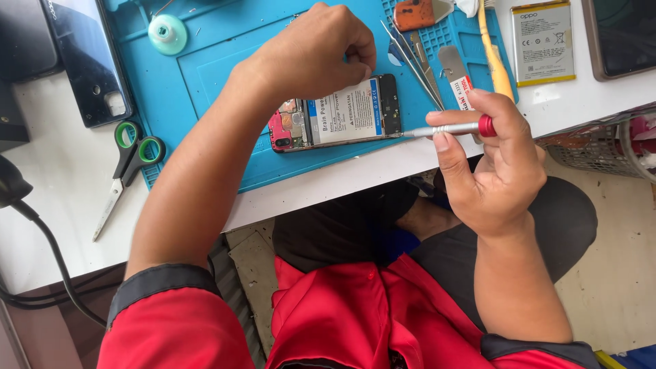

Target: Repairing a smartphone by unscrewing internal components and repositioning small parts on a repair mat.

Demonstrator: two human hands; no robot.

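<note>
broadly, a white tabletop (61, 225) is seen carrying a blue work mat (225, 75), which appears to be laid there so that small parts stay on one soft surface. on the mat, near its front edge, an opened phone (335, 113) is laid face down with its back removed, so that the white battery and the boards are exposed. the phone is pinned flat by the left hand (307, 55), whose grip is curled together with the fingertips pressed on its upper edge, seemingly to stop it sliding. a slim screwdriver (444, 128) with a red cap is clamped in the grip of the right hand (488, 164) and held level, its tip brought against the phone's right end. green-handled scissors (126, 164), tweezers (413, 65) and a spare battery (543, 42) are kept within reach.
</note>
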